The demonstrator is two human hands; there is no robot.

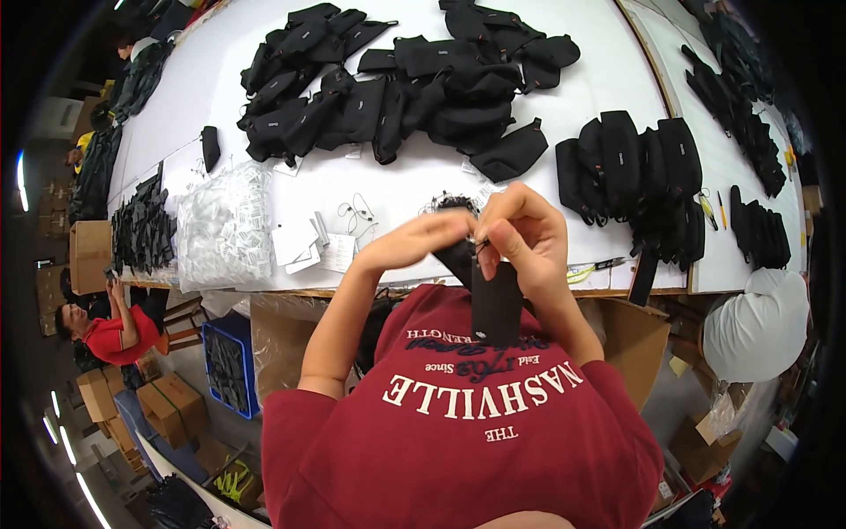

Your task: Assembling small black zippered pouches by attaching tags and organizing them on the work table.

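In front of my chest, at the table's near edge, both hands come together. My right hand (529,234) pinches a thin black cord (481,246) between thumb and fingers. A flat black rectangular tag (496,304) hangs below it against my shirt. My left hand (421,240) is closed, its fingertips meeting the right ones; its grip is partly hidden. A dark strap-like piece (456,262) hangs under the left fingers. Just beyond the hands lies a small heap of black cords (454,202). White cards (295,245) and a folded paper slip (338,253) lie left of them.
Black fabric pouches (432,57) are piled across the white table (176,97). More pouches (619,154) stand stacked at right, near a yellow pen (723,212). A clear bag of white pieces (225,227) and black straps (145,225) are at left. A person in red (123,333) sits far left.
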